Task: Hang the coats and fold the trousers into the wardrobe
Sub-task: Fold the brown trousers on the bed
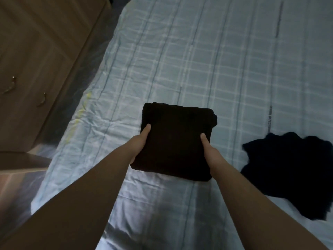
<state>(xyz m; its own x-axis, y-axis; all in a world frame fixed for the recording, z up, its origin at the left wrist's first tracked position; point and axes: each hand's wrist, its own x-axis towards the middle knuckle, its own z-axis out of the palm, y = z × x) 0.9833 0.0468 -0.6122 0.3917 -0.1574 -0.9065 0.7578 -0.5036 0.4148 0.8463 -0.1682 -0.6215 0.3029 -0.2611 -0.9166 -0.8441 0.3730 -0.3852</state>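
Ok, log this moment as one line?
folded black trousers | held by left hand, right hand | over plaid bedsheet | dark garment unfolded

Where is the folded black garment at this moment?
In the head view, the folded garment is mid-frame over the bed, gripped between both hands, left and right.

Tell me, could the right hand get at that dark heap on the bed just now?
Probably not yet: the right hand and the left hand both grip the folded trousers. The heap lies close on its right, with only bare bed between.
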